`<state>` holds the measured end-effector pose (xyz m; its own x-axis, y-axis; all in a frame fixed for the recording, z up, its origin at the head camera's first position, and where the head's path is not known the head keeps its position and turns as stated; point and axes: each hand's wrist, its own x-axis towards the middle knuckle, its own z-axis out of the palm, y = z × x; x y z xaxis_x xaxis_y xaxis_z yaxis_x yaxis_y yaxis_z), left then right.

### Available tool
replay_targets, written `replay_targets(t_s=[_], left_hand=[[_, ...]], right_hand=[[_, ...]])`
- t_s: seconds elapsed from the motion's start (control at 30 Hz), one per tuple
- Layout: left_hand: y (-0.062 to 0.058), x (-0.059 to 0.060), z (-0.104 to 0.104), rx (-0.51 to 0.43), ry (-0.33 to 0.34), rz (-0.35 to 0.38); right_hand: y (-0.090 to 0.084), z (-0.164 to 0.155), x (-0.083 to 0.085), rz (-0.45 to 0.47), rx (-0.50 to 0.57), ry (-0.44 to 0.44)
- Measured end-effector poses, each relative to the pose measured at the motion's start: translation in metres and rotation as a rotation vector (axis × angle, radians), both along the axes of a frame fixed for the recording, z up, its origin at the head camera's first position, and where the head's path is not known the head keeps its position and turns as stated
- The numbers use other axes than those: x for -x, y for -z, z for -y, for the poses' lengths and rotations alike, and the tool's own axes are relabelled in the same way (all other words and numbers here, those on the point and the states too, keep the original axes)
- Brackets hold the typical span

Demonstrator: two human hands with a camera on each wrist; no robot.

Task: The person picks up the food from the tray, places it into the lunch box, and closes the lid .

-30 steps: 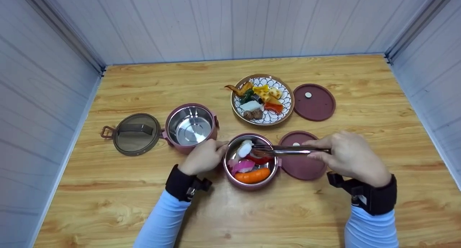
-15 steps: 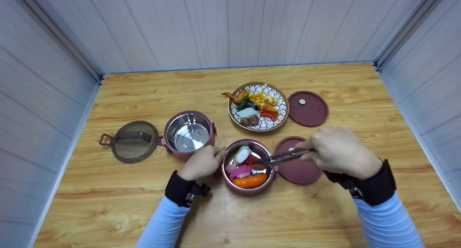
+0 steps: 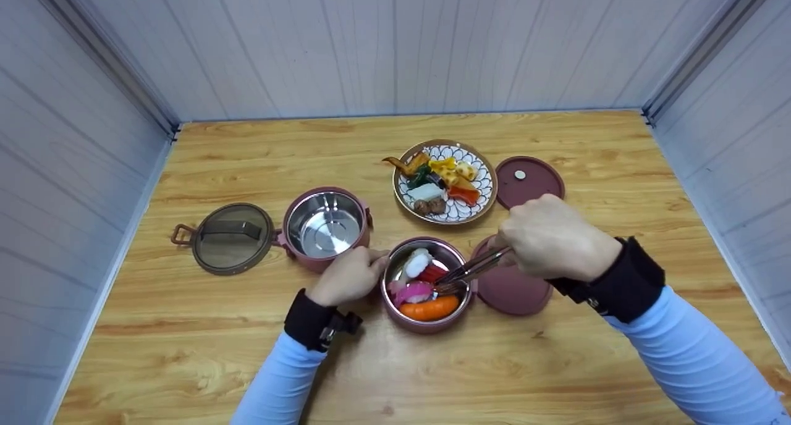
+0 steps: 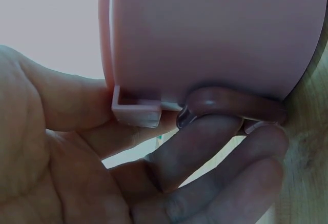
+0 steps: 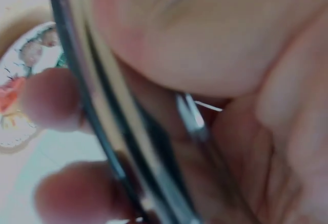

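My left hand steadies a pink steel-lined pot. In the left wrist view, its fingers curl at the dark side handle and its thumb lies by the rim. My right hand grips metal tongs, also close up in the right wrist view. The tong tips reach low into the pot, beside a pink piece of food and a red piece. A white piece and an orange carrot-like piece lie there too. Whether the tips pinch anything, I cannot tell.
A second pot with bare steel inside stands left, beside a glass lid with a handle. Behind is a patterned plate of assorted food. Two maroon lids lie at right, the nearer partly under my right hand.
My right hand has moved up and left, tilting the tongs more steeply. Their tips have shifted from near the white piece down toward the pink piece. My left hand keeps its hold.
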<state>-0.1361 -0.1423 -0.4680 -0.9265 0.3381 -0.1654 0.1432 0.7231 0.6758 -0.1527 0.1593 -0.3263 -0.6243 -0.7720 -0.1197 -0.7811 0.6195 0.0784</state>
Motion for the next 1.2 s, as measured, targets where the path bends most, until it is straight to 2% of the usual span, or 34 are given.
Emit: replay_targets(t_s=[0.17, 0.3, 0.47, 0.7, 0.93, 1.2], left_hand=[[-0.001, 0.001, -0.001, -0.003, 0.001, -0.001], [-0.001, 0.001, -0.001, -0.006, -0.005, 0.006], [-0.001, 0.000, 0.000, 0.003, 0.001, 0.001], [0.002, 0.000, 0.000, 0.026, 0.007, -0.040], [0.002, 0.000, 0.001, 0.025, -0.005, -0.016], [0.001, 0.000, 0.000, 0.012, 0.008, -0.019]], right_hand=[[0.005, -0.005, -0.001, -0.007, 0.022, -0.017], [-0.003, -0.009, -0.003, 0.023, 0.040, -0.007], [-0.012, -0.011, -0.006, -0.010, 0.052, -0.003], [-0.011, -0.008, -0.010, -0.038, 0.038, 0.022], [-0.011, -0.008, -0.011, -0.021, 0.022, 0.037], [-0.007, -0.013, -0.009, -0.048, 0.075, 0.015]])
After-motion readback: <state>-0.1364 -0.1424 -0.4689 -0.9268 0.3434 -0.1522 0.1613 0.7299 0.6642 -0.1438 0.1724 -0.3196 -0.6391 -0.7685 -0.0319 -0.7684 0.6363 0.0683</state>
